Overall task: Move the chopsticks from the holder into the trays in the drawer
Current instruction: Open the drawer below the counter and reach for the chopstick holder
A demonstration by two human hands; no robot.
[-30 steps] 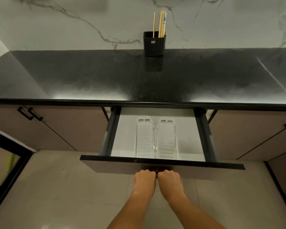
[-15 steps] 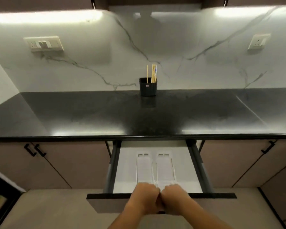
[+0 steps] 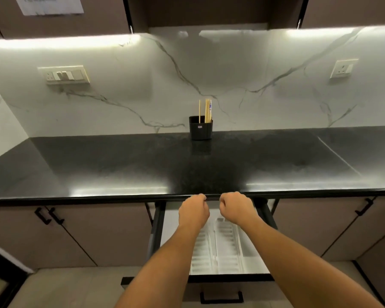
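Pale wooden chopsticks (image 3: 207, 111), thin and straight, are seen upright in a black ribbed holder (image 3: 200, 128), set at the back of the counter (image 3: 120, 165) against a white veined marble wall (image 3: 142, 96). The counter is polished black stone, speckled, with lamp glare along its front edge. Below it, the drawer (image 3: 231, 277) is pulled out; two white ridged plastic trays (image 3: 218, 247) lie side by side within. The left hand (image 3: 193, 213) and right hand (image 3: 237, 208) are held loosely curled, gripping nothing, above the drawer at the counter's edge, slightly apart. Broad bare counter lies between hands and holder.
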